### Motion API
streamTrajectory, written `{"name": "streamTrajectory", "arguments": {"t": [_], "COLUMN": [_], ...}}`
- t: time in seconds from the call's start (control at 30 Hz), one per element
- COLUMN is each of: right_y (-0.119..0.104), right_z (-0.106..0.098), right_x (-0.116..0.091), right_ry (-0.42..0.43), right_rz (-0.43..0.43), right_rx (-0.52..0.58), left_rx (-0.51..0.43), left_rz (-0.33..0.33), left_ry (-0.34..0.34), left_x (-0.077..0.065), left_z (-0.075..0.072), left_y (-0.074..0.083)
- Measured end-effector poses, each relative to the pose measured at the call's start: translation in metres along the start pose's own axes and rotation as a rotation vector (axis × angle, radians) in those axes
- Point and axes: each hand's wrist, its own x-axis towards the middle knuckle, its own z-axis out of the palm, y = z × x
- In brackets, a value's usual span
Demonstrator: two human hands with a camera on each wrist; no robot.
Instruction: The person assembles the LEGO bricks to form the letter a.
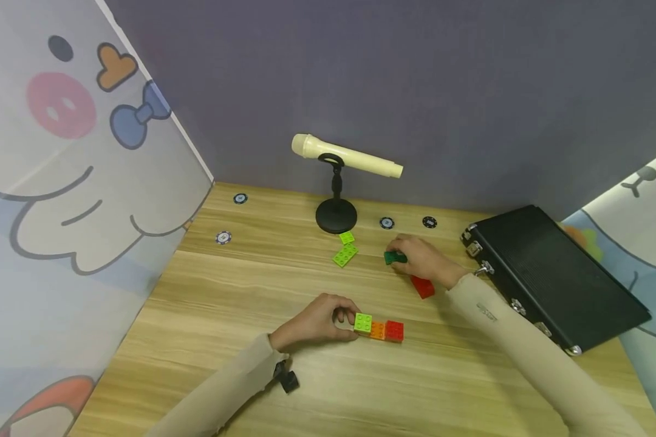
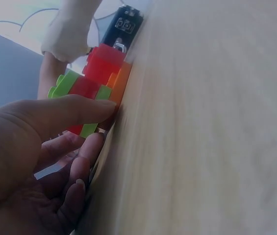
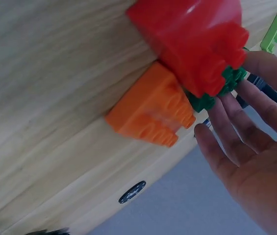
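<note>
The left hand is clamped with thumb and fingers on a brick stack, made of 2 lime layers with 1 red layer between them. This stack stands on 1 end of an orange base brick, with a red end brick on the other end; all 3 are near the middle of the tabletop.

The right hand, farther toward the back edge, has its fingers at a dark green brick; I cannot tell whether they clamp it or only touch it. A loose red brick lies just beside that hand, and the right wrist view shows a loose orange brick next to it.

Toward the back edge, 2 lime bricks lie in front of a microphone stand that carries a pale microphone. Of 4 round chips, 2 chips are near the back left corner and 2 others lie right of the stand. A black case lies along the right edge. Small black pieces sit beside the left sleeve, partly hidden.
</note>
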Motion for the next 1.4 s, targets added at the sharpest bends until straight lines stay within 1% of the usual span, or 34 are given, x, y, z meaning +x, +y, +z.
{"name": "streamTrajectory", "arguments": {"t": [0.23,0.37,0.5,0.63,0.73,0.8,0.93,1.1,1.23,1.4], "right_y": [-0.007,-0.013,-0.025,-0.04,-0.051,-0.058,-0.07,-0.078,-0.079,-0.08], "right_z": [0.003,0.005,0.003,0.001,-0.001,-0.001,0.005,0.017,0.025,0.031], "right_x": [0.005,-0.001,-0.013,-0.031,-0.05,-0.063,-0.089,-0.115,-0.127,-0.134], "right_ry": [0.017,0.069,0.173,0.28,0.317,0.31,0.264,0.201,0.174,0.175], "right_rz": [-0.011,-0.057,-0.15,-0.249,-0.283,-0.294,-0.283,-0.236,-0.198,-0.158], "right_rx": [-0.029,-0.035,-0.053,-0.093,-0.122,-0.12,-0.069,-0.002,0.002,-0.005], "left_rx": [-0.008,-0.009,-0.001,0.005,-0.005,-0.015,-0.014,-0.008,-0.012,-0.015], "left_rz": [0.002,0.006,0.013,0.016,0.016,0.016,0.023,0.03,0.038,0.032], "left_ry": [0.004,-0.002,-0.002,-0.002,-0.001,0.0,0.0,-0.003,-0.004,-0.007], "left_x": [0.0,0.0,0.0,0.0,0.0,0.001,0.001,0.002,0.002,0.003], "left_z": [-0.002,-0.002,-0.001,-0.001,-0.001,-0.001,-0.001,-0.001,-0.001,-0.001], "left_y": [0.002,0.003,0.002,0.001,0.0,-0.001,-0.002,-0.004,-0.004,-0.005]}}
